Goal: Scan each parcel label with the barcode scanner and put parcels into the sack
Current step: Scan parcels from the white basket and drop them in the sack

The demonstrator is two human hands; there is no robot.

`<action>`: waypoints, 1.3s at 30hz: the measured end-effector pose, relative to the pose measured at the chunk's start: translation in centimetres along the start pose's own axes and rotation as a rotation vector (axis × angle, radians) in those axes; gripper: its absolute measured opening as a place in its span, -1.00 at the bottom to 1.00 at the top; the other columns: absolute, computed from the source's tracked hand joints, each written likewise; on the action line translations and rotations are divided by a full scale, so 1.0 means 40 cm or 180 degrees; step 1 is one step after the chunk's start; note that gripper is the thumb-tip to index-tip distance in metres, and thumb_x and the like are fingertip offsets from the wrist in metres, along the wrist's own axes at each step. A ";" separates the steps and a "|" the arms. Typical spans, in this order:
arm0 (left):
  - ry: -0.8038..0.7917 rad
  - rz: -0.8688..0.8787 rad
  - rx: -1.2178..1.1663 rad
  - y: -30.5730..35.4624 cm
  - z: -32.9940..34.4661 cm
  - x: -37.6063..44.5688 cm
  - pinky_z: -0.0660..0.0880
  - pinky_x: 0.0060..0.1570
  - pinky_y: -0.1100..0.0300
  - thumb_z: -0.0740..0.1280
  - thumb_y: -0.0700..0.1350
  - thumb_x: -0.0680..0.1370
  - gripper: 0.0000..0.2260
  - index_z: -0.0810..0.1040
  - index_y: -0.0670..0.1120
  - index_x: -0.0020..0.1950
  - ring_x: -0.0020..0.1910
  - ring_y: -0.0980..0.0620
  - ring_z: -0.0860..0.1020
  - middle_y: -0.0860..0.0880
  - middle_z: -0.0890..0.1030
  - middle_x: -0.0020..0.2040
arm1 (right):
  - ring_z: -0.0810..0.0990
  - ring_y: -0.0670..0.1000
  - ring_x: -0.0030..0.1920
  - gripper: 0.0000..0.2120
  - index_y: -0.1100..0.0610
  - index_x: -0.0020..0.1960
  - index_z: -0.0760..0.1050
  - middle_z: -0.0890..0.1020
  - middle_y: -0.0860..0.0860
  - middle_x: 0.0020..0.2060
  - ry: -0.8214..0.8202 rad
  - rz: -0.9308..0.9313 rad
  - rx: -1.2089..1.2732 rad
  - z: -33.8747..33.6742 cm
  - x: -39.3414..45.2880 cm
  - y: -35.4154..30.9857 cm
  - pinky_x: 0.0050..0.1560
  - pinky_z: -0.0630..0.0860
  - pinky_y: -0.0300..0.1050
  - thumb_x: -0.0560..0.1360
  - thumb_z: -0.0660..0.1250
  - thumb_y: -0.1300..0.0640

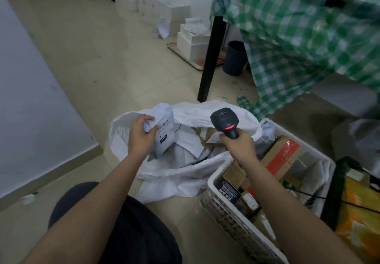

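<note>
- Several flat pale mailers and at least one brown cardboard box already lie inside the open white woven plastic sack point(127, 140) on the floor; judged as finished items, so the task looks well under way.
- One soft white poly-bag parcel with a printed label point(164, 132) is in hand: the left hand point(140, 135) grips it by its crumpled upper edge, fingers curled round the plastic, and holds it upright over the sack's mouth, label side turned toward the right.
- One black handheld barcode scanner with a red-lit trigger band point(225, 123) is held by the right hand point(238, 146), fingers wrapped round its handle, above the right part of the sack's opening. Its head is near the parcel but apart from it.
- Whether this label has been read cannot be told; no beam is visible on the label. Judged step: either scanning or about to drop the parcel in.
- Many parcels remain in the white slatted plastic crate point(224, 212) at the right, just beside the sack: brown cardboard boxes, one with red tape point(281, 154), and a black printed carton point(229, 190). Judged outstanding: a crate still full of parcels, so much scanning and loading is left.
- Background: a green-and-white checked tablecloth point(298, 37) over a black-legged table, and stacked white boxes point(162, 10) by the wall.
</note>
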State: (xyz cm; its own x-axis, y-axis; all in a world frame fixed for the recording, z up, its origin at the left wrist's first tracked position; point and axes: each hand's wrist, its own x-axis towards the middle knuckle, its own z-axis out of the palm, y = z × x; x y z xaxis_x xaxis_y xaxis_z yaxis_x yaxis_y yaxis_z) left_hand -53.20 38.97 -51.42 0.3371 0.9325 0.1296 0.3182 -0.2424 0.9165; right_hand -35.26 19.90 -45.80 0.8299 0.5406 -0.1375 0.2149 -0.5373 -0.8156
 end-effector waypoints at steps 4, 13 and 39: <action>-0.0037 0.0095 0.0386 -0.069 0.026 0.068 0.20 0.08 0.43 0.40 -0.25 0.49 -0.56 0.39 -0.17 0.34 0.25 -0.03 0.35 -0.15 0.36 0.32 | 0.49 0.00 -0.34 -0.82 0.04 -0.29 0.44 0.53 -0.03 -0.43 -0.0044 -0.0114 -0.0081 0.068 0.083 -0.033 -0.28 0.37 -0.10 0.43 0.41 0.10; -0.1546 -0.0688 0.1185 -0.312 0.179 0.137 0.32 0.20 0.09 0.27 -0.17 0.60 -0.64 0.38 -0.31 0.35 0.29 -0.24 0.39 -0.33 0.35 0.34 | 0.59 0.10 -0.22 -0.87 0.04 -0.26 0.49 0.61 0.03 -0.33 -0.0237 -0.0126 -0.0425 0.189 0.231 -0.018 -0.17 0.49 -0.03 0.39 0.40 0.02; -0.1978 -0.0027 -0.0373 0.114 0.403 -0.271 0.42 -0.19 0.44 0.32 -0.12 0.58 -0.98 0.52 -0.04 0.00 -0.15 0.17 0.51 0.10 0.54 -0.14 | 0.55 0.06 -0.36 -0.84 0.19 -0.26 0.55 0.59 0.10 -0.41 0.0740 0.0858 0.0297 -0.231 -0.047 0.275 -0.26 0.47 -0.03 0.40 0.46 0.14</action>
State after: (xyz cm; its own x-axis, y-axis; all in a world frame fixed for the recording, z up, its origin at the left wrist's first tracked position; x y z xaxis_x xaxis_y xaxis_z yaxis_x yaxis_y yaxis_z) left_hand -41.12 23.43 -54.74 0.7978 0.5963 -0.0896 0.2359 -0.1719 0.9565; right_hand -29.70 7.01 -49.32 0.9475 0.2203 -0.2318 -0.0665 -0.5732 -0.8167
